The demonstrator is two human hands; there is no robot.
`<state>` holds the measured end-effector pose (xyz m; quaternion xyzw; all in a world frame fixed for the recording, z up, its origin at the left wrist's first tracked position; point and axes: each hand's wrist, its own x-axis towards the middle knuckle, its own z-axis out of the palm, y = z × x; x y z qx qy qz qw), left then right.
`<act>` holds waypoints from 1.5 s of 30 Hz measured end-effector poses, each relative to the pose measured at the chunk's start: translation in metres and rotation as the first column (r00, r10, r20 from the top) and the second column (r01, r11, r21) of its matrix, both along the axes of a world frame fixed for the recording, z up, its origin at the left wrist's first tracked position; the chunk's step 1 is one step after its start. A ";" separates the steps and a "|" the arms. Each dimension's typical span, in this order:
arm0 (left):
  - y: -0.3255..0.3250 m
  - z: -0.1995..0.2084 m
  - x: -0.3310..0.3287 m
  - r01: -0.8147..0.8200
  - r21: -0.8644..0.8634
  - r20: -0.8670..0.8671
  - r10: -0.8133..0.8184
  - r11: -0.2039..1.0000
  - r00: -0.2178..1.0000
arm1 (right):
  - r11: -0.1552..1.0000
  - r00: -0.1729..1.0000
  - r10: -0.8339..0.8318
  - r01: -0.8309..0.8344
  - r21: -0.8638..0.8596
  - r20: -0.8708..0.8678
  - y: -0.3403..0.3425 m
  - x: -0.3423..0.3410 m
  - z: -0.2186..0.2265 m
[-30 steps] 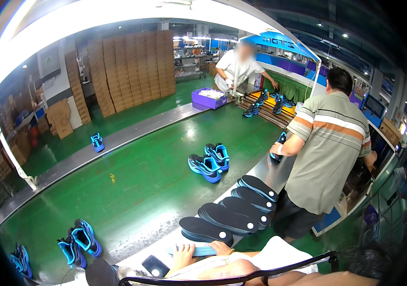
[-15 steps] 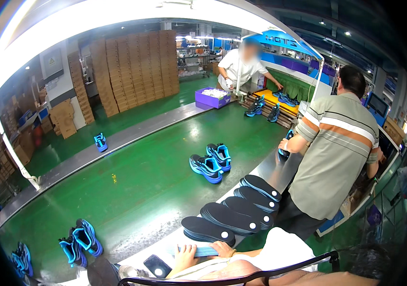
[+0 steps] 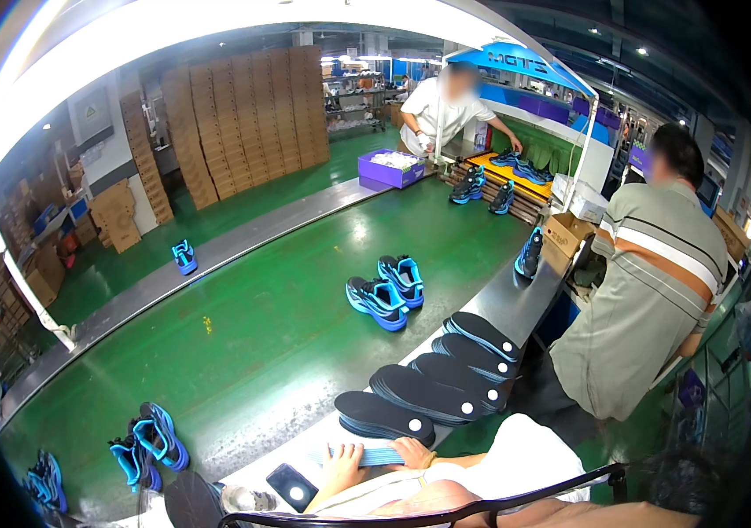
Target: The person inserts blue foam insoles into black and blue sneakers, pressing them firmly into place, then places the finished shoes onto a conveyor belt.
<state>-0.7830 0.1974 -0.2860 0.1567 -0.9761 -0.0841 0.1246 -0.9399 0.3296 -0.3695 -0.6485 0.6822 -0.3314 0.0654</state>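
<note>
A stack of blue-edged insoles (image 3: 382, 457) rests on the near edge of the metal bench, between my hands. My left hand (image 3: 343, 463) grips its left end, fingers laid over the edge. At the right end my right hand (image 3: 412, 453) closes round the stack. Just beyond lie several piles of black insoles (image 3: 384, 416), each top one with a white round spot at its heel. A phone (image 3: 292, 486) lies left of my left hand, beside a clear container (image 3: 248, 499) and another dark insole pile (image 3: 191, 502).
Blue-black shoes (image 3: 377, 304) stand on the green conveyor (image 3: 279, 334). One shoe (image 3: 530, 255) is on the bench's far end, next to a brown carton (image 3: 566, 234). A co-worker in a striped shirt (image 3: 657, 264) stands at right; another (image 3: 446, 110) works beyond a purple box (image 3: 390, 169).
The striped-shirt co-worker has moved right and let go of the shoe, which now stands on the bench. The far co-worker's hand has lifted off a shoe. My hands stay on the insole stack.
</note>
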 end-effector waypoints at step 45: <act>0.020 0.018 -0.030 -0.037 0.016 0.003 0.037 0.999 0.999 | 1.000 0.999 0.002 -0.001 0.014 -0.054 0.017 -0.029 0.025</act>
